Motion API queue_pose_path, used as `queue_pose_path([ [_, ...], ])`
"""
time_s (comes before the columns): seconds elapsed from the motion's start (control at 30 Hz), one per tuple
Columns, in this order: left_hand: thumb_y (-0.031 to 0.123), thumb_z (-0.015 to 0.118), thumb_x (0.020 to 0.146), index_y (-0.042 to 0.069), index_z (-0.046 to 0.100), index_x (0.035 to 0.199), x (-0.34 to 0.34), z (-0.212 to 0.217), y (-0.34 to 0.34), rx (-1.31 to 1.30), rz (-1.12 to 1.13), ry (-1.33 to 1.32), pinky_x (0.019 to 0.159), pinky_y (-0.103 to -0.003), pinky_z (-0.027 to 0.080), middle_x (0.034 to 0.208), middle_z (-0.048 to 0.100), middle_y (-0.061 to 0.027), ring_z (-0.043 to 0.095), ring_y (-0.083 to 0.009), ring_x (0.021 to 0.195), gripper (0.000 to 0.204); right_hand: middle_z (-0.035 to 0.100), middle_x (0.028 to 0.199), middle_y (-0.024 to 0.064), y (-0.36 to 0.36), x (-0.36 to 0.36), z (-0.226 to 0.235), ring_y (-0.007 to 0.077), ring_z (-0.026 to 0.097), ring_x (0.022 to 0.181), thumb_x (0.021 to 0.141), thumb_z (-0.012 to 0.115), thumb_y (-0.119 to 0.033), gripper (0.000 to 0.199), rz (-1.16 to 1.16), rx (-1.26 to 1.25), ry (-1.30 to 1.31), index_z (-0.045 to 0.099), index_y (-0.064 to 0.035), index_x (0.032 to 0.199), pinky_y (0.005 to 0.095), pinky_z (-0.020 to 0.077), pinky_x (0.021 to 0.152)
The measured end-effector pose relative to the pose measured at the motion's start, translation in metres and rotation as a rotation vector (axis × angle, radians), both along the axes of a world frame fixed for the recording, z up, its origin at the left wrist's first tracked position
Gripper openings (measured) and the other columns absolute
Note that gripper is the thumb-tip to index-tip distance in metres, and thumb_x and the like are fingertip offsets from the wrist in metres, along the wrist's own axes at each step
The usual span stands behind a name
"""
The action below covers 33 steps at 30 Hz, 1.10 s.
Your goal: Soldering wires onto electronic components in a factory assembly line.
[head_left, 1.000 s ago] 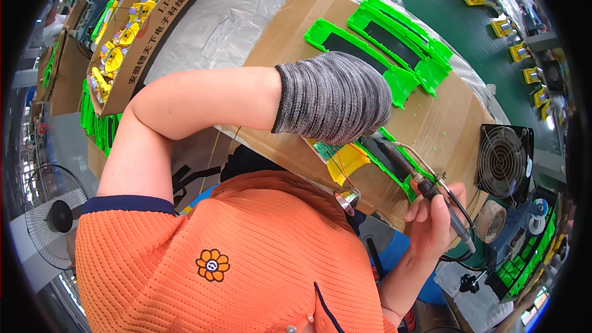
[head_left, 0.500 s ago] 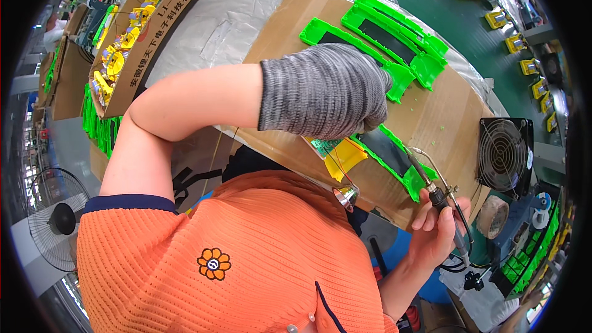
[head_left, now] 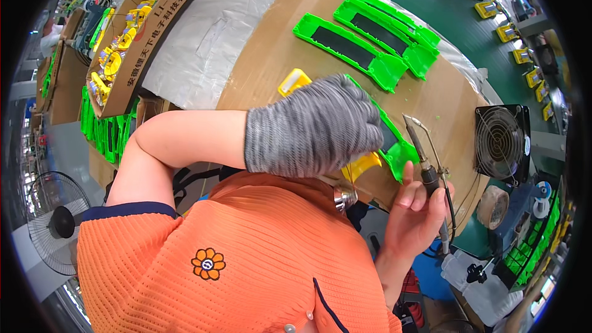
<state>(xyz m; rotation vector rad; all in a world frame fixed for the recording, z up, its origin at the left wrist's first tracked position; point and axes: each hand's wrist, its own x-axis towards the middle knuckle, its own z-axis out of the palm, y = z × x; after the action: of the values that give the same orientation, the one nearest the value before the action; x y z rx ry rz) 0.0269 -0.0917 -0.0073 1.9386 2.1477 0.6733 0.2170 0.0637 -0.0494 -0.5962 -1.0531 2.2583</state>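
Note:
My left hand, in a grey knitted glove, is closed with knuckles up over the near part of the work. What its fingers grip is hidden underneath. A green plastic shell with a dark inner strip shows beyond the glove. A yellow plastic part sticks out below the glove, near a shiny reflector cup at the cardboard's near edge. My bare right hand holds a soldering iron with a thin metal guide tube along it; its tip points up and away, apart from the shell.
Further green shells lie at the far side of the cardboard sheet. Another yellow part sits beyond my glove. A black fan and a tape roll stand at right. A cardboard box of yellow parts is at left.
My left hand has come nearer to me and slightly left, uncovering a yellow part beyond it and more of a far shell. The soldering iron's tip has moved away from the near shell.

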Motion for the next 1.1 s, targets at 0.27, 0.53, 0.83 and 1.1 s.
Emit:
queue_pose_path([
  [0.27,0.016,0.067,0.085,0.008,0.07,0.092,-0.007,-0.011,0.023,-0.032,0.038,-0.432,0.07,-0.041,0.052,0.082,0.066,-0.0131,0.065,-0.0332,0.078,0.011,0.046,0.057,0.0038,0.052,0.027,0.026,0.0153,0.049,0.047,0.091,0.057,-0.014,0.017,0.077,0.294,-0.044,0.045,-0.0038,0.097,0.0399,0.0557,0.078],
  [0.53,0.015,0.067,0.076,0.008,0.069,0.084,-0.002,-0.003,0.037,-0.24,-0.028,0.048,0.067,-0.041,0.052,0.076,0.065,-0.0143,0.064,-0.034,0.072,0.011,0.059,0.069,0.0119,0.06,0.019,0.04,0.013,0.053,0.047,0.084,0.062,-0.002,0.02,0.235,0.485,-0.292,0.045,0.0004,0.094,0.0252,0.0458,0.045],
  [0.83,0.016,0.07,0.07,0.004,0.069,0.073,-0.005,0.002,0.04,-0.162,-0.074,-0.019,0.058,-0.04,0.053,0.071,0.064,-0.0151,0.065,-0.0322,0.065,0.013,0.061,0.067,0.0098,0.065,0.008,0.036,0.0125,0.057,0.049,0.083,0.063,0.001,0.017,0.356,0.537,-0.338,0.047,0.0011,0.088,0.0226,0.0434,0.047],
  [1.1,0.015,0.07,0.07,0.004,0.069,0.072,-0.005,0.002,0.042,-0.094,-0.069,-0.107,0.058,-0.04,0.053,0.07,0.065,-0.0151,0.065,-0.0327,0.065,0.011,0.062,0.068,0.0097,0.067,0.004,0.033,0.0121,0.057,0.05,0.083,0.064,0.002,0.017,0.385,0.504,-0.339,0.048,0.0012,0.088,0.0223,0.0429,0.048],
])
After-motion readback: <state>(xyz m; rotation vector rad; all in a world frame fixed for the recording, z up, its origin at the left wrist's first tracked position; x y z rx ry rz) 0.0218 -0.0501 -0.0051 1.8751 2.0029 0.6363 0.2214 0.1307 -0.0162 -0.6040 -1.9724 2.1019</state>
